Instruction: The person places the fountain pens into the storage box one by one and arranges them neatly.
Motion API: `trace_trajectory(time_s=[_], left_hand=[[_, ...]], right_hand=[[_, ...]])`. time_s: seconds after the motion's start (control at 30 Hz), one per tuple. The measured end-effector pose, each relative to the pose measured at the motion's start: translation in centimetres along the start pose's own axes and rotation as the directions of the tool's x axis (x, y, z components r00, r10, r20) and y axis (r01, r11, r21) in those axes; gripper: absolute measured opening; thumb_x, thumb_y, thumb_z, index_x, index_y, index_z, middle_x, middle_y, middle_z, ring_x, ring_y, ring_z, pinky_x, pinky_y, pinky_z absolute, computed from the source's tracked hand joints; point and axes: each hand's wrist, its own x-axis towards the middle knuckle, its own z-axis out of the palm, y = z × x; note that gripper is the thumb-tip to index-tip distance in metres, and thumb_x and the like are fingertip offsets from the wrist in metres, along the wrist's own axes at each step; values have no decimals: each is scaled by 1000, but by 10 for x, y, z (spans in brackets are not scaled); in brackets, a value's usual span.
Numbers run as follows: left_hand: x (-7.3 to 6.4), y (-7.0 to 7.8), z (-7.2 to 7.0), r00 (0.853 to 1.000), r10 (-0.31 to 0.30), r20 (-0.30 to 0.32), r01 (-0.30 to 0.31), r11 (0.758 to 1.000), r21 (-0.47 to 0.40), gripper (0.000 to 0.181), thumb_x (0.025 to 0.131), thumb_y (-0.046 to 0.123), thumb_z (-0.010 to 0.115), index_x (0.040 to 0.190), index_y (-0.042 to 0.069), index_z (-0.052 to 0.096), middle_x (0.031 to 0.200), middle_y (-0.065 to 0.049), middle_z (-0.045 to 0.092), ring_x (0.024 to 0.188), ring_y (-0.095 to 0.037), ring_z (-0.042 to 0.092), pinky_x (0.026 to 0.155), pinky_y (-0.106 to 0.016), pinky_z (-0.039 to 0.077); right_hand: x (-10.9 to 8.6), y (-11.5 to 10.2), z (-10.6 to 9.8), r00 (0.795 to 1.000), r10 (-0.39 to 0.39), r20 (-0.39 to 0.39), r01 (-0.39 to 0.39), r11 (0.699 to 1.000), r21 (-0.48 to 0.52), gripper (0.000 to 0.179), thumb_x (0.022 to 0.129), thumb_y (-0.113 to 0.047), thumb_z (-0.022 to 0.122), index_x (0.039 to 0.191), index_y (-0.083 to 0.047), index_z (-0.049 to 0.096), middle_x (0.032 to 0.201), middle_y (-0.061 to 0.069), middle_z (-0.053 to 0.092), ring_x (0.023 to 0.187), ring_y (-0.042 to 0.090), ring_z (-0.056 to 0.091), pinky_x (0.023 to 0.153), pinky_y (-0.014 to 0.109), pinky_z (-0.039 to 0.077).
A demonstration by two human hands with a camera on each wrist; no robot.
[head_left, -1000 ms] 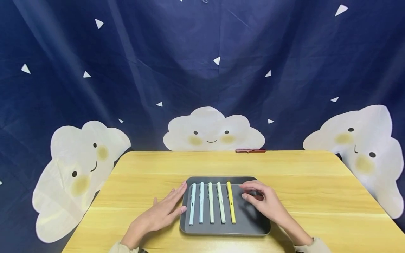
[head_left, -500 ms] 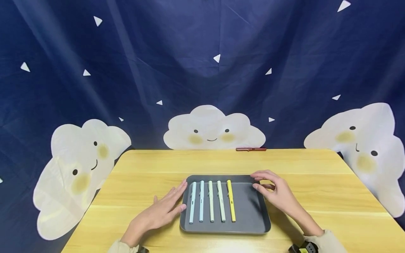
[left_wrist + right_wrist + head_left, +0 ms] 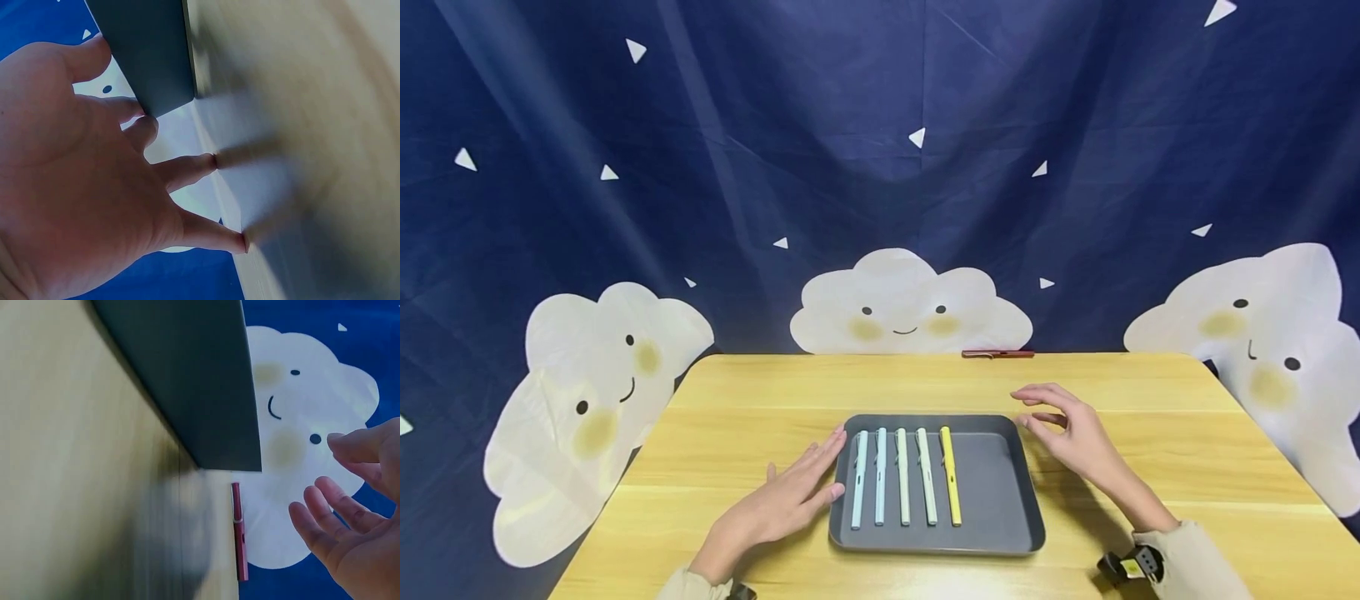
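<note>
Landmark: dark grey tray [image 3: 1000, 500], centred on the wooden table [image 3: 737, 400].

Left hand [image 3: 782, 504] lies flat on the table just left of the tray, fingers straight and slightly spread, fingertips touching the tray's left rim. Holds nothing.

Right hand [image 3: 1067, 429] sits just off the tray's far-right corner, above the table, fingers loosely curved and apart, nothing in them. Can't tell from the head view whether it touches the tabletop.

On the tray's left half, five pens in a row, parallel, caps toward the far edge: two light blue pens [image 3: 868, 479] nearest the left rim, then two pale green pens [image 3: 914, 477], then a yellow pen [image 3: 950, 477] nearest the tray's middle. Right half of the tray is bare.

Red pen [image 3: 997, 354] lies well beyond the tray, at the far edge of the table, against the navy cloud backdrop [image 3: 910, 304].

View differences:
- Left wrist view: palm side of the left hand [image 3: 81, 187], fingers fanned, the tray's corner [image 3: 150, 56] by the fingertips. No pens visible there. Heavy blur on the table.
- Right wrist view: right hand [image 3: 359, 519] open, fingers separated, clear of the tray [image 3: 200, 381]; red pen [image 3: 239, 531] lies just past the tray's corner. The row of pens doesn't show.
</note>
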Motion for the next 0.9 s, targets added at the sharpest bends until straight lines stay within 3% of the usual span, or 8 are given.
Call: trace_trajectory(time_s=[0.23,0.3,0.5,0.53,0.7,0.9], left_hand=[[0,0,0,1000,-6,2,6,1000,-5,70,109,48,44,167,28,11,171,8,10,151,-44,23,99,-89,3],[0,0,0,1000,-5,-1,5,1000,-4,70,109,48,44,167,27,11,171,8,10,151,-44,23,98,-90,4],[1,-1,1,1000,4,-13,-4,1000,11,70,108,49,43,167,26,12,171,8,11,150,-44,25,97,-91,6],[1,-1,2,1000,4,-13,-4,1000,10,70,108,50,43,167,27,12,171,9,11,151,-43,25,97,-91,6],[0,-1,2,1000,6,-13,-5,1000,9,70,108,50,44,167,26,13,171,10,11,151,-43,25,97,-91,6],[0,1,1,1000,-5,-9,5,1000,2,70,108,50,44,167,27,13,171,11,12,151,-42,25,98,-90,5]], right_hand=[[14,13,-7,1000,-27,-8,25,992,-121,31,89,0,78,120,-5,74,122,9,69,117,5,59,90,27,57],[18,17,-7,999,-44,-13,41,988,-149,32,89,0,78,120,-5,74,123,9,69,118,12,60,90,35,58],[27,28,-5,997,-70,-23,65,981,-180,32,89,-1,78,121,-5,73,123,11,68,118,28,60,95,28,54],[28,31,-4,997,-68,-19,64,981,-181,32,89,-1,78,121,-4,73,124,12,68,118,28,60,96,30,54],[37,40,-2,999,-47,16,49,987,-154,36,88,1,78,124,-1,71,126,19,65,122,37,57,93,65,50],[44,52,-4,999,-5,45,10,993,-121,38,90,-1,77,127,1,68,131,25,61,126,45,53,96,71,45]])
